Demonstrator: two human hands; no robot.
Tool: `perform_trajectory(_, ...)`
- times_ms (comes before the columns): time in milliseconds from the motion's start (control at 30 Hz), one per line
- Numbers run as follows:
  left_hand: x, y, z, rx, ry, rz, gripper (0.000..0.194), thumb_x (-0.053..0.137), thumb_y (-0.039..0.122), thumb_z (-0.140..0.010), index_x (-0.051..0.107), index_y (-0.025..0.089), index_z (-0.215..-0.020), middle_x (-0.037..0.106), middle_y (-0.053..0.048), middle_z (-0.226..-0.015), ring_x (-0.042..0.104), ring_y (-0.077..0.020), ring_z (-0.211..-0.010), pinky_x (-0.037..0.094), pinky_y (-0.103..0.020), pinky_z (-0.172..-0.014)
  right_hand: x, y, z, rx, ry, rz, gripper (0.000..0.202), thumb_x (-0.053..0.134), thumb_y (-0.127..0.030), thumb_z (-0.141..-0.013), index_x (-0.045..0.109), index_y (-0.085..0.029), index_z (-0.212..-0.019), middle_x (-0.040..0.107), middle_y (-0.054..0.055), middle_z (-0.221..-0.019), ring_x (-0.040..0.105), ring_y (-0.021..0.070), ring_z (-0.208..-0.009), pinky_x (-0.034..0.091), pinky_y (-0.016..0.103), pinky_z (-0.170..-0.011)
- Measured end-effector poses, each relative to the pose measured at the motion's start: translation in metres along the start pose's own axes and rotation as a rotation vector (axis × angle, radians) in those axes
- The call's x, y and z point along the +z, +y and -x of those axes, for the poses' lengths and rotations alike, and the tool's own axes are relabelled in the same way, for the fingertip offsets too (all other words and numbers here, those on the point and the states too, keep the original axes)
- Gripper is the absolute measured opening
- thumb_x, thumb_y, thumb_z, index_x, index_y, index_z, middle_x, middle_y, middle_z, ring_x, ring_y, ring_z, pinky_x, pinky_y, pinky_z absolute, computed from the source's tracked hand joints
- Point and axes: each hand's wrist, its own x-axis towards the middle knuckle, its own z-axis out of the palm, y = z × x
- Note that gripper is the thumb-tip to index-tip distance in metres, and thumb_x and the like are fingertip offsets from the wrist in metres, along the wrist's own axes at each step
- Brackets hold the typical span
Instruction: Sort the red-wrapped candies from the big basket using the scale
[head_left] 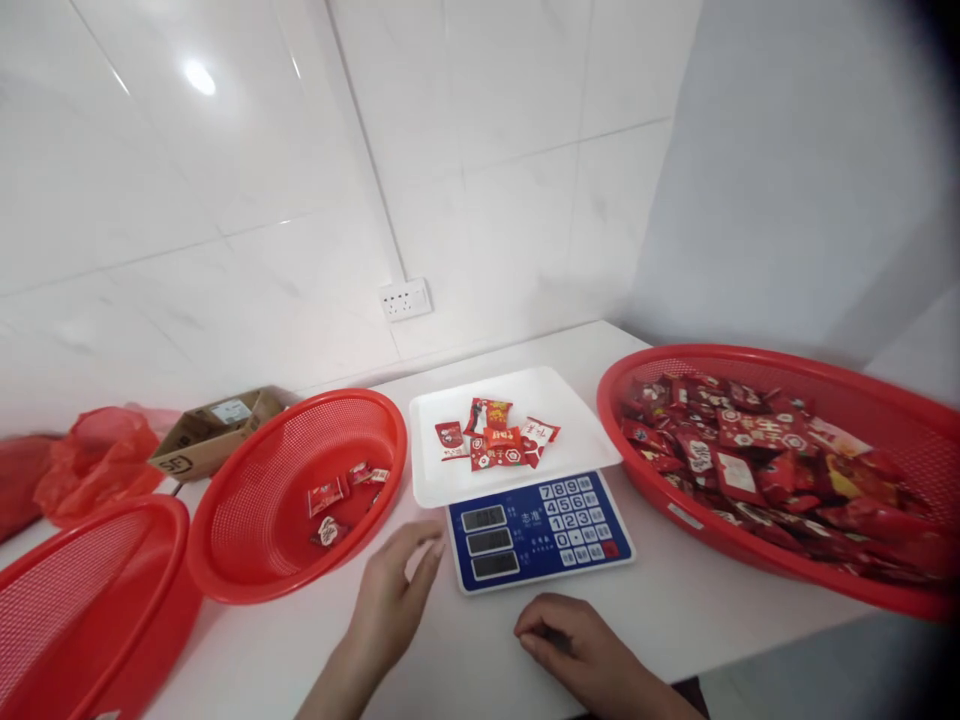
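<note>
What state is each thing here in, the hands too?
Scale: on, digits blurred
Tray: holding packets
Right basket: heaped with packets
Middle basket: a few packets
Left basket: cut off, contents unclear
Box: open
Bag: crumpled
Socket: nothing plugged in
Left hand: half open
Right hand: loosely closed

1. Blue panel of the digital scale [532, 517]: the brand characters "志准", with smaller Chinese characters beneath, too small to read.
2. Scale keypad [576, 522]: the digits 7, 8, 9, 4, 5, 6, 1, 2, 3, 0 and a dot; the characters on the other keys are too small.
3. Top display [484, 518]: dim digits, seemingly ending in "35"; the lower two cannot be read.
4. Cardboard box [180, 462]: "SF" on its side; the print on its white label [231, 411] is illegible.
5. Candy packets [499, 457] on the scale tray: white and gold Chinese characters, too blurred to read surely.
6. Right basket's sticker [684, 516]: illegible.
</note>
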Motion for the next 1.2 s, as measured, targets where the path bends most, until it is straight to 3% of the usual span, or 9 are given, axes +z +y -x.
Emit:
perform_trajectory(100, 0.015, -0.008, 0.032, -0.078, -0.060, 0.060, 0.020, 0.047, 0.032, -0.085, 0.063, 0.024, -0.093, 0.070, -0.003, -0.092, 0.065, -0.0169, -0.085, 0.053, -0.028, -0.076, 0.001, -0.001, 0.000, 0.004, -0.014, 0.006, 0.021, 0.048, -0.030, -0.083, 0.064, -0.017, -0.079, 0.066, 0.005, -0.080, 0.059, 0.0167, -0.077, 0.044, 0.026, -0.073)
perform_trajectory(200, 0.028, -0.010, 0.047, -0.063, -0.111, 0.078, 0.018, 0.047, 0.029, -0.085, 0.064, 0.025, -0.092, 0.070, -0.003, -0.090, 0.065, -0.0171, -0.084, 0.054, -0.027, -0.075, 0.002, -0.002, -0.001, 0.002, -0.019, 0.014, 0.022, 0.047, -0.031, -0.084, 0.063, -0.018, -0.079, 0.066, 0.004, -0.081, 0.059, 0.0168, -0.077, 0.045, 0.026, -0.073)
perform_trajectory(500, 0.022, -0.011, 0.038, 0.029, -0.080, 0.026, 0.017, 0.046, 0.025, -0.085, 0.063, 0.026, -0.092, 0.070, -0.003, -0.089, 0.066, -0.0165, -0.083, 0.054, -0.026, -0.074, 0.003, -0.003, -0.002, 0.022, -0.004, 0.025, 0.022, 0.046, -0.033, -0.084, 0.063, -0.019, -0.078, 0.066, 0.004, -0.081, 0.059, 0.0173, -0.078, 0.045, 0.027, -0.073)
perform_trajectory(733, 0.034, -0.011, 0.040, 0.160, -0.075, -0.025, 0.020, 0.047, 0.022, -0.085, 0.061, 0.027, -0.099, 0.070, -0.002, -0.091, 0.066, -0.0152, -0.084, 0.054, -0.024, -0.074, 0.003, -0.004, -0.001, 0.014, -0.005, 0.033, 0.022, 0.046, -0.031, -0.084, 0.063, -0.018, -0.079, 0.066, 0.005, -0.080, 0.059, 0.0169, -0.077, 0.045, 0.026, -0.072)
perform_trajectory(800, 0.024, -0.017, 0.036, 0.199, -0.009, -0.117, 0.022, 0.048, 0.024, -0.084, 0.059, 0.027, -0.103, 0.069, -0.003, -0.097, 0.065, -0.0168, -0.090, 0.054, -0.026, -0.078, 0.003, -0.002, -0.001, 0.015, -0.007, 0.039, 0.022, 0.046, -0.032, -0.084, 0.063, -0.018, -0.079, 0.066, 0.005, -0.080, 0.059, 0.0168, -0.076, 0.045, 0.026, -0.071)
perform_trajectory(867, 0.002, -0.025, 0.028, 0.168, 0.124, -0.241, 0.024, 0.049, 0.028, -0.084, 0.057, 0.026, -0.107, 0.066, -0.006, -0.105, 0.062, -0.0198, -0.099, 0.051, -0.032, -0.085, 0.004, 0.001, -0.001, 0.018, -0.011, 0.048, 0.023, 0.046, -0.033, -0.084, 0.063, -0.018, -0.078, 0.066, 0.005, -0.079, 0.059, 0.0168, -0.076, 0.045, 0.026, -0.071)
perform_trajectory(967, -0.044, -0.038, 0.007, -0.040, 0.346, -0.405, 0.028, 0.042, 0.034, -0.087, 0.052, 0.023, -0.110, 0.061, -0.010, -0.112, 0.057, -0.0228, -0.107, 0.047, -0.038, -0.089, 0.004, 0.005, -0.001, 0.020, -0.017, 0.044, 0.025, 0.045, -0.035, -0.084, 0.062, -0.019, -0.077, 0.066, 0.004, -0.079, 0.059, 0.0171, -0.075, 0.045, 0.026, -0.070)
perform_trajectory(1033, -0.075, -0.048, -0.008, -0.121, 0.404, -0.629, 0.038, 0.042, 0.040, -0.085, 0.049, 0.020, -0.116, 0.049, -0.015, -0.127, 0.044, -0.0294, -0.121, 0.039, -0.046, -0.097, 0.004, 0.007, -0.001, 0.019, -0.023, 0.037, 0.027, 0.044, -0.038, -0.084, 0.062, -0.020, -0.077, 0.065, 0.005, -0.078, 0.059, 0.0174, -0.074, 0.046, 0.026, -0.068)
perform_trajectory(1200, -0.132, -0.085, -0.025, -0.380, 0.298, -0.950, 0.057, 0.038, 0.045, -0.084, 0.036, 0.014, -0.131, 0.029, -0.020, -0.142, 0.021, -0.0360, -0.133, 0.025, -0.051, -0.104, 0.005, 0.010, -0.001, 0.026, -0.022, 0.013, 0.028, 0.044, -0.042, -0.085, 0.061, -0.021, -0.077, 0.065, 0.004, -0.078, 0.059, 0.0182, -0.074, 0.046, 0.027, -0.068)
